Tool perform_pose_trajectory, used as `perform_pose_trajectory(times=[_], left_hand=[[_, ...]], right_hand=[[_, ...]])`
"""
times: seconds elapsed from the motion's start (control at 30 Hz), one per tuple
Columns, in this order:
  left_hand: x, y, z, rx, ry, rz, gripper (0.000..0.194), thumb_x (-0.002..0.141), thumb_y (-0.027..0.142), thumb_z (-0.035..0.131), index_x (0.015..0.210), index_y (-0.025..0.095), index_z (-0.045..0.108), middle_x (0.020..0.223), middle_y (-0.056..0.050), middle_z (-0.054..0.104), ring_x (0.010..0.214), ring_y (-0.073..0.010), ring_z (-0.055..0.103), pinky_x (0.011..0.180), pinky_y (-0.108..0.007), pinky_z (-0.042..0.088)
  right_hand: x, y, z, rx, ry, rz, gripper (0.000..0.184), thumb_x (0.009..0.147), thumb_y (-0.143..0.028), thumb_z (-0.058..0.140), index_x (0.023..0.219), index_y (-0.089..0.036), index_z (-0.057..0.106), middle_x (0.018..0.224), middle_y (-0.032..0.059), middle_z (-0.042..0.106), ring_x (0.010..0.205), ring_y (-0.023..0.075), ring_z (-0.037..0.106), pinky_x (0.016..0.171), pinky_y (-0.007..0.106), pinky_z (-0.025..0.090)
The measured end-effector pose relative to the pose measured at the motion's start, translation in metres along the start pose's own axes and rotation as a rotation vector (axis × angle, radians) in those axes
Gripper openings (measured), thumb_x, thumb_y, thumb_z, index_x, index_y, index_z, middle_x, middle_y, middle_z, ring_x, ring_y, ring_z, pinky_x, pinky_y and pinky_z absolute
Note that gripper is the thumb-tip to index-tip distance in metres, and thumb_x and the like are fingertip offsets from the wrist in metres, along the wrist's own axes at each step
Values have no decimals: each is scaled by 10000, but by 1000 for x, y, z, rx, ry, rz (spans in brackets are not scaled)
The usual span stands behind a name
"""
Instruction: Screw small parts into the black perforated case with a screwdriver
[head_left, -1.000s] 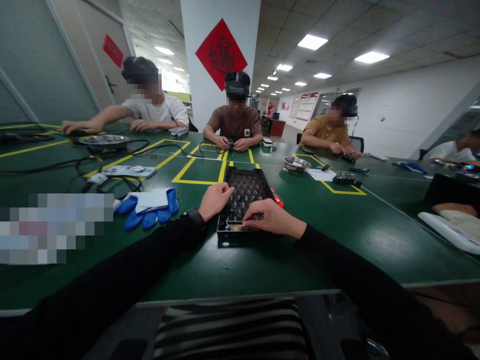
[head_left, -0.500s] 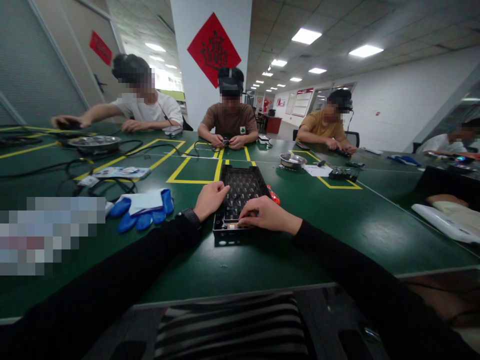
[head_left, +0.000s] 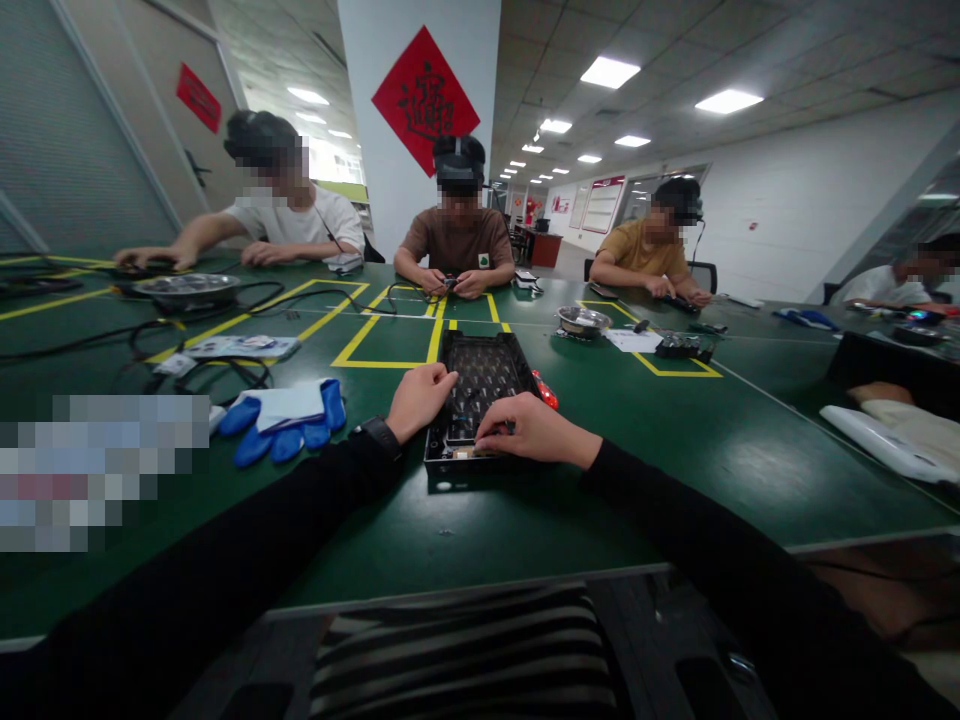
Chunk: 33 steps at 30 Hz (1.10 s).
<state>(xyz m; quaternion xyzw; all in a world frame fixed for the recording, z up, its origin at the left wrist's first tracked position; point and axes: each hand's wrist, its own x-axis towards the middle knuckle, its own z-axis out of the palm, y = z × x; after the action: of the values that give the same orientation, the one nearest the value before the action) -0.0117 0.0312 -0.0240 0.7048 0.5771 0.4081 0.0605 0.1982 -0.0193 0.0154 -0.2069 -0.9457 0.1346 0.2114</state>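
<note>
the black case (head_left: 469,465) lay open on the green table (head_left: 600,530), straight ahead of the person, its long sides running from near to far. the left hand (head_left: 422,400) rested at the left rim with its fingers curled in; whether it gripped the wall could not be told. the right hand (head_left: 529,425) reached in from the right, thumb and fingertips drawn close together at the near end, beside a small tan part (head_left: 463,453) inside the case; what, if anything, they pinched was hidden. the hands were apart, with part of the case between them. a red object (head_left: 545,390) sat just beyond the right wall, and blue gloves (head_left: 274,450) lay well to the left. the step in hand seemed to be fine finger work on that near end; the next move, by that reading, called for a steady case and a light, exact touch around the tan part.
</note>
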Motion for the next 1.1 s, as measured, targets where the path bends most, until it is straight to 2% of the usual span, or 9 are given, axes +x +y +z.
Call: perform_pose_trajectory(times=[1.1], left_hand=[[0, 0, 0, 12, -6, 5, 379, 809, 410, 430, 508, 185, 381, 508, 25, 415, 529, -119, 395, 537, -254, 243]], right_hand=[[-1, -3, -2, 41, -9, 7, 192, 798, -328, 602, 853, -165, 686, 793, 31, 667, 673, 113, 554, 637, 231, 386]])
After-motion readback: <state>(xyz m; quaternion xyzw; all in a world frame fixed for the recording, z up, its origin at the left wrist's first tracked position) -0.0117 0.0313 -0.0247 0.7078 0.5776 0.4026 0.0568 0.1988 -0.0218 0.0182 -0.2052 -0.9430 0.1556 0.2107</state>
